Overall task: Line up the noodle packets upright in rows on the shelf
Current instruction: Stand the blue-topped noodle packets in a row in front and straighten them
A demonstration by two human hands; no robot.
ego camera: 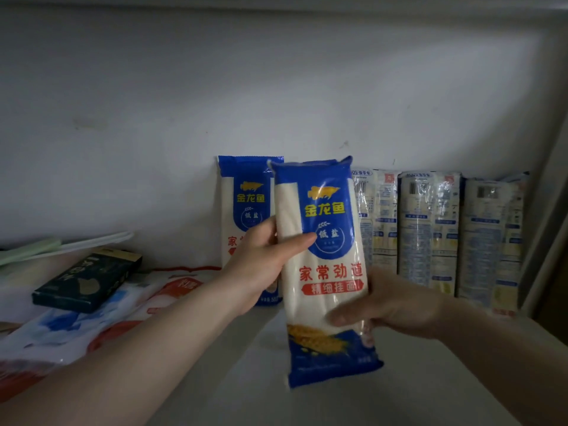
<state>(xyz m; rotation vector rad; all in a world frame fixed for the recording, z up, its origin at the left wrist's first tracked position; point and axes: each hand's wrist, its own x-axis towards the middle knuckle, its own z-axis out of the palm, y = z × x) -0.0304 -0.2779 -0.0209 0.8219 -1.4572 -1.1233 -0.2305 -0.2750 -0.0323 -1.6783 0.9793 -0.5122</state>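
I hold a blue and white noodle packet (325, 265) upright, slightly tilted, above the white shelf (246, 379). My left hand (261, 262) grips its left edge near the middle, thumb across the front. My right hand (390, 305) grips its lower right side. Behind it a second, identical packet (242, 210) stands upright against the back wall. To the right, three packets (430, 232) stand upright side by side with their printed backs facing me.
On the left of the shelf lie flat bags in red, white and blue (107, 315), with a dark box (89, 278) on top. The shelf's side wall (547, 226) closes off the right end. The back wall (276, 103) is plain white.
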